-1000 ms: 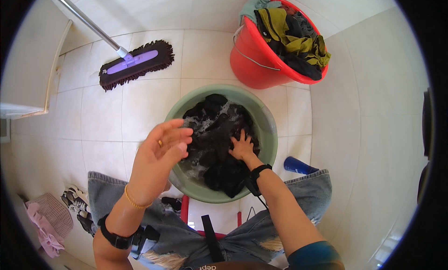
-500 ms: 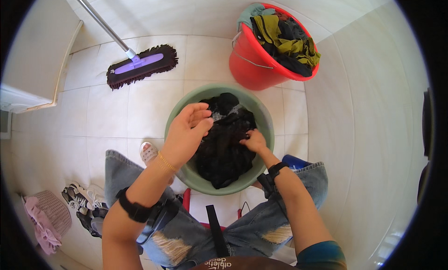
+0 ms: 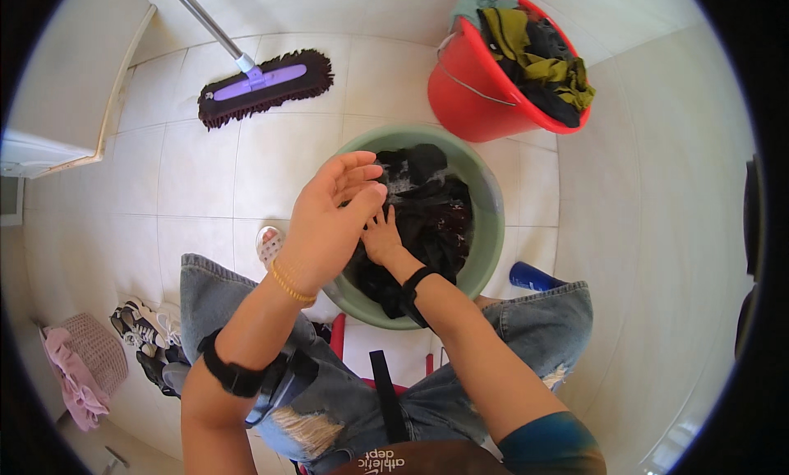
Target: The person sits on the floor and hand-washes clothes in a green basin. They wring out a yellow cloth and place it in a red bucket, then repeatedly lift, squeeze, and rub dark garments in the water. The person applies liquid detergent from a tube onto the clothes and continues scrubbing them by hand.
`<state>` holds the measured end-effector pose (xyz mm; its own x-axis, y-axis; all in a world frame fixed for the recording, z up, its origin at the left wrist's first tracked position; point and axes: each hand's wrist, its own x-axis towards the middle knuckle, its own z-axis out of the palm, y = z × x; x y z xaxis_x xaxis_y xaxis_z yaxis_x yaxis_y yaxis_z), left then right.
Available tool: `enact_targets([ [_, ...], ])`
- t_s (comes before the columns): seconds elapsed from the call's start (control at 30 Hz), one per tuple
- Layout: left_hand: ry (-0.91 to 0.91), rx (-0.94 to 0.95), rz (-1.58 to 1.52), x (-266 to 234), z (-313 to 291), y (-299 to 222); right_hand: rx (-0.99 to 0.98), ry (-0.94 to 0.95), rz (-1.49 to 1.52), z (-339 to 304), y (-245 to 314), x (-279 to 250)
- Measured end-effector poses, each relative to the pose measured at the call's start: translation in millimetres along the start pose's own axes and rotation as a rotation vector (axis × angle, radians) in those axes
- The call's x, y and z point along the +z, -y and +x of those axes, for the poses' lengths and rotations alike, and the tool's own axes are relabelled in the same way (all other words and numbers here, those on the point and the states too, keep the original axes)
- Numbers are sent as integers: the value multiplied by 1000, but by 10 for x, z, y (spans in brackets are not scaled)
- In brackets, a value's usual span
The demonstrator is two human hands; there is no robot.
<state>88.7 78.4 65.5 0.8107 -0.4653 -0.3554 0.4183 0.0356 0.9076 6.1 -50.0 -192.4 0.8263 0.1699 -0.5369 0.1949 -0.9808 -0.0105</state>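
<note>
Wet black clothes (image 3: pixel 423 249) lie heaped in a round green basin (image 3: pixel 490 228) on the floor between my knees, with a little water and suds near the far side. My left hand (image 3: pixel 329 216) hovers over the basin's left part, fingers bent and thumb apart, with nothing seen in it. Beside it and lower down, my right hand (image 3: pixel 381 238) rests on the clothes with its fingers spread. The left hand partly covers the basin's left rim.
A red bucket (image 3: pixel 468 93) full of clothes (image 3: pixel 534 60) stands beyond the basin to the right. At the far left lies a purple flat mop (image 3: pixel 263 82). A blue bottle (image 3: pixel 532 276) is by my right knee; shoes (image 3: pixel 148 327) and a woven basket (image 3: pixel 97 352) sit at the left.
My right hand has crossed left over the clothes, from the basin's right side to beside my left hand. The left hand stays raised. The whole view has shifted slightly.
</note>
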Motion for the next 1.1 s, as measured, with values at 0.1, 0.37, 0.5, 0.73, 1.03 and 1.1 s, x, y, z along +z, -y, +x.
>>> enact_targets([
  [0.1,4,-15,-11,-92,-20,-64,49,-16,97,264,-16,479],
  [0.37,6,-24,-1,-197,-10,-130,173,-116,709,108,-310,516],
  [0.5,-1,37,24,-212,-1,-51,229,-226,844,-578,-490,5],
  [0.73,-40,101,14,-186,63,85,537,-379,1800,-1619,-458,-864],
  [1.03,54,21,169,-162,128,263,312,-689,1989,-2444,-344,-2117],
  [1.1,87,11,269,-137,153,368,259,-740,1975,-2631,-338,-2331],
])
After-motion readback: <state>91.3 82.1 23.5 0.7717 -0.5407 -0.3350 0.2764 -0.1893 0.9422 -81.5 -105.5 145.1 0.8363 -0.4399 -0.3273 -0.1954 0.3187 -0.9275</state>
